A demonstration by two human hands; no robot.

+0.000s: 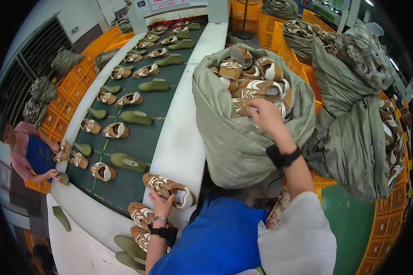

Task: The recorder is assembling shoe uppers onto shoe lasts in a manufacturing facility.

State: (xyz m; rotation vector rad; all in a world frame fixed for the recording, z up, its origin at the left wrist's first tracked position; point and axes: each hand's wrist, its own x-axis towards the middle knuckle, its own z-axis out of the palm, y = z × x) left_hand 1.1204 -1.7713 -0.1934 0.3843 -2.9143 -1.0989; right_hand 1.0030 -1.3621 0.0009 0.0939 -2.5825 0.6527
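Brown-and-white shoe [166, 185] lay on the white conveyor border [176, 151]; left hand [161, 207] touched its side, fingers spread. Right hand [268, 118], fingers bent, was over sacked shoes [254, 88]. Neither grip was clear.

Your fisheye head camera looked down from close above your left hand [162, 205] and right hand [267, 118], facing forward along the green conveyor belt [159, 102].
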